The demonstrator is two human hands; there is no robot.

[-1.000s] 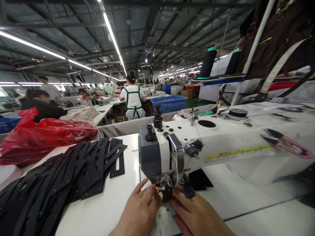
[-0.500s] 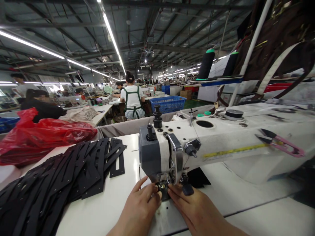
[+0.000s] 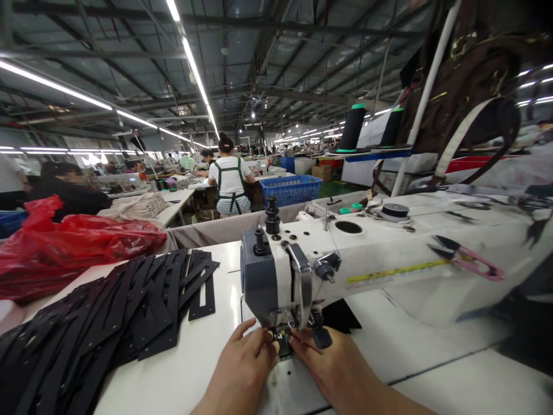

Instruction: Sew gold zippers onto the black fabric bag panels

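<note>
Both hands are at the needle end of a white and grey sewing machine (image 3: pixel 259 282). A small black piece (image 3: pixel 284 349) lies under the presser foot, mostly covered by fingers and machine parts. My left hand (image 3: pixel 244 360) has its thumb and bent fingertips closed at the piece's left edge, with one finger raised. From the other side, my right hand (image 3: pixel 330 357) presses its fingers together against the right edge, partly behind a black machine part. Just behind the right hand, a flat black piece (image 3: pixel 339 314) lies on the machine bed.
A heap of black slotted strips (image 3: pixel 159 311) covers the table's left side, beside a red plastic bag (image 3: pixel 95 242). Pink-handled thread snips (image 3: pixel 470 259) rest on the machine arm. Black thread cones (image 3: pixel 352 129) stand behind. A person in a green apron (image 3: pixel 228 178) sits ahead near a blue basket (image 3: pixel 289 190).
The camera view has shifted slightly, so the machine and table appear a little further left. Both hands stay at the small black piece under the presser foot, with little visible movement.
</note>
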